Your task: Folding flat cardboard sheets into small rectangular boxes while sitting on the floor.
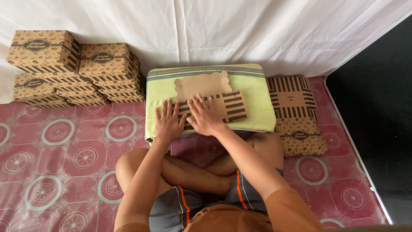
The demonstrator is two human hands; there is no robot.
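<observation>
Brown cardboard, printed with dark stripes, lies flat on a pale green cushion (253,107) in front of a person sitting cross-legged on a red patterned mat (64,150). This flat box blank (214,99) sits toward the near edge of the cushion, left of its middle, with its plain scalloped flap pointing to the far edge. The cushion seems to serve as a low, firm worktop, raised just above the lap, so the card can be pressed without bending forward far.

Both hands rest on the striped part of the blank. The left hand (168,121) is open, palm down, fingers spread and pointing away from the body, covering the blank's near-left corner and partly the cushion beside it. The right hand (205,115) is also open and flat, fingers fanned, lying just beside the left hand on the near edge of the card. Neither hand grips anything; both look to be holding the sheet down. Both forearms reach forward from the body, the right one angled inward across the knee.

Folded boxes (73,68) of the same print stand stacked at the far-left corner of the mat, against the white cloth backdrop (257,30). A pile of flat blanks (296,111) lies just beside the cushion's right edge, within easy reach of the right arm.
</observation>
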